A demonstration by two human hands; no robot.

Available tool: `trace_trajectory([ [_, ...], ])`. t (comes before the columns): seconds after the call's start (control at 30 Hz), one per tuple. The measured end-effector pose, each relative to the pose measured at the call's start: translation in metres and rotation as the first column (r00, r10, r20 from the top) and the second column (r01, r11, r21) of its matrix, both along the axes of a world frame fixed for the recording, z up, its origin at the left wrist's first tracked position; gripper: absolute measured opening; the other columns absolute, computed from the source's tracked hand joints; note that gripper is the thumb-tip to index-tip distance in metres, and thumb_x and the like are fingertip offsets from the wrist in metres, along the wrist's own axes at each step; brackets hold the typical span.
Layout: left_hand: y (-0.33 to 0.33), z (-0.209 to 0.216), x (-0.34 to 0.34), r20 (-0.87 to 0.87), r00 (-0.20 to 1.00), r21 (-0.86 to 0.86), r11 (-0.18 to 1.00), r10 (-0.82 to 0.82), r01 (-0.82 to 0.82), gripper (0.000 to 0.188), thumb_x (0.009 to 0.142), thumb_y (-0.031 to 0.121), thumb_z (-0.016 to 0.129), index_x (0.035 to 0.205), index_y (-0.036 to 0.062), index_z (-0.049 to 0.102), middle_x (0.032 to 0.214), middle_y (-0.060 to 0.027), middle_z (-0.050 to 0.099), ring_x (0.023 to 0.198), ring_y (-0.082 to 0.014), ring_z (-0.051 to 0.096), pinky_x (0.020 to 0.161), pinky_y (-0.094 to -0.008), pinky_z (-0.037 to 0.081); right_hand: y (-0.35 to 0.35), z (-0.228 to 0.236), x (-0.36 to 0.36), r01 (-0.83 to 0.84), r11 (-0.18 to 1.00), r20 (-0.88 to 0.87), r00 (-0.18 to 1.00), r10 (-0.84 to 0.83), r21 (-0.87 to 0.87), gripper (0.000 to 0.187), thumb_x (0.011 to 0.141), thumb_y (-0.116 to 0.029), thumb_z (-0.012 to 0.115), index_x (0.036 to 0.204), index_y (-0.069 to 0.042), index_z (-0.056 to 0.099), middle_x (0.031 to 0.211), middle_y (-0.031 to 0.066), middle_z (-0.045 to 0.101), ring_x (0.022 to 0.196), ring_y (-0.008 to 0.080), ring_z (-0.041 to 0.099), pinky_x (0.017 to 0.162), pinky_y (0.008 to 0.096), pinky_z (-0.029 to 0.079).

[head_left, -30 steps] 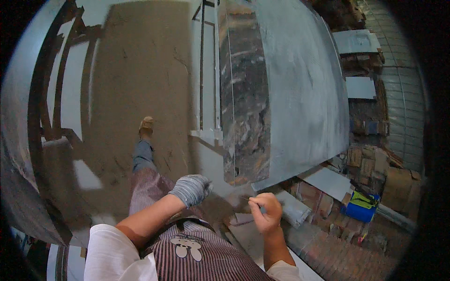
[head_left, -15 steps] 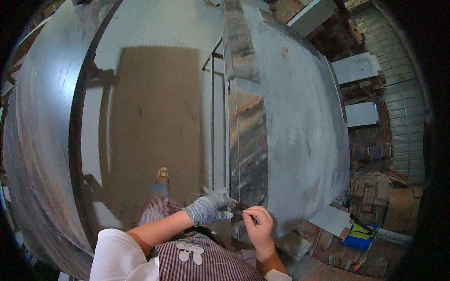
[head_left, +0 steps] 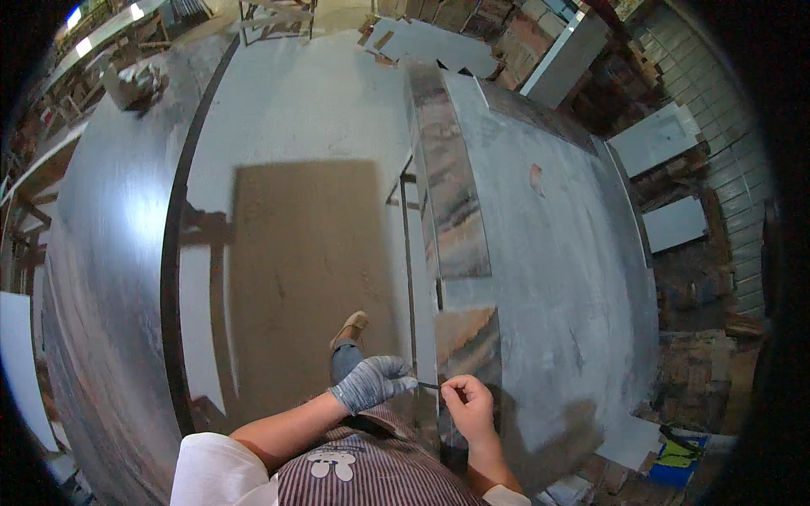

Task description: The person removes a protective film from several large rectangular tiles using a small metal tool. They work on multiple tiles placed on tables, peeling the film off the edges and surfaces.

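Hands drawn together at a short, thin dark strip (head_left: 429,386)

One second ago the left hand in its grey knitted glove (head_left: 373,385) was well apart from the bare right hand (head_left: 469,406); now only a small gap divides them. The strip spans that gap, in front of the maroon-and-white striped apron (head_left: 363,472). Right thumb and forefinger pinch one end; the gloved fingers are bunched together at the other, closed on its tip.

Beside the right hand, a short brown-and-grey marbled panel (head_left: 469,337) lies along the left edge of a broad, pale grey slab (head_left: 557,261). Farther along the same edge is a longer marbled panel (head_left: 451,185), separate from the short one. Below the hands' left, a tan shoe (head_left: 356,322) stands on the brown floor mat (head_left: 304,244).
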State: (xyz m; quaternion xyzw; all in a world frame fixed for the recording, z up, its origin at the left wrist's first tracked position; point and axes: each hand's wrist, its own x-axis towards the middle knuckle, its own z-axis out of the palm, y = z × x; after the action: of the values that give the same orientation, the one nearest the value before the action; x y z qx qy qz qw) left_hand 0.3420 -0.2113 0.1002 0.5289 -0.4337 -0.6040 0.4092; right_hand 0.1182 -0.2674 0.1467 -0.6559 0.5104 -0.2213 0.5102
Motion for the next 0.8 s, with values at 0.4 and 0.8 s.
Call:
trace_trajectory([
  [0.4,-0.252,0.011,0.175,0.117,0.956,0.061,0.959,0.269,-0.277,0.025,0.085,0.023,0.078,0.084,0.0006,0.066,0.07,-0.0066,0.061,0.066,-0.0147,0.052,0.064,-0.0336,0.049,-0.287,0.013,0.208,-0.329,0.91,-0.092,0.944,0.316,-0.252,0.008,0.085,-0.009,0.07,0.09,-0.003,0.068,0.086,0.0123,0.065,0.077,0.027,0.064,0.069,0.0352,0.051],
  [0.8,-0.546,-0.035,0.347,-0.067,0.898,0.01,0.9,0.435,-0.436,0.02,0.086,0.016,0.077,0.08,0.0036,0.063,0.071,0.0015,0.058,0.07,-0.0081,0.049,0.065,-0.028,0.046,-0.565,-0.041,0.394,-0.168,0.911,-0.066,0.986,0.154,-0.377,0.009,0.086,-0.008,0.068,0.091,-0.002,0.066,0.089,0.0143,0.065,0.086,0.0342,0.062,0.077,0.0407,0.049],
])
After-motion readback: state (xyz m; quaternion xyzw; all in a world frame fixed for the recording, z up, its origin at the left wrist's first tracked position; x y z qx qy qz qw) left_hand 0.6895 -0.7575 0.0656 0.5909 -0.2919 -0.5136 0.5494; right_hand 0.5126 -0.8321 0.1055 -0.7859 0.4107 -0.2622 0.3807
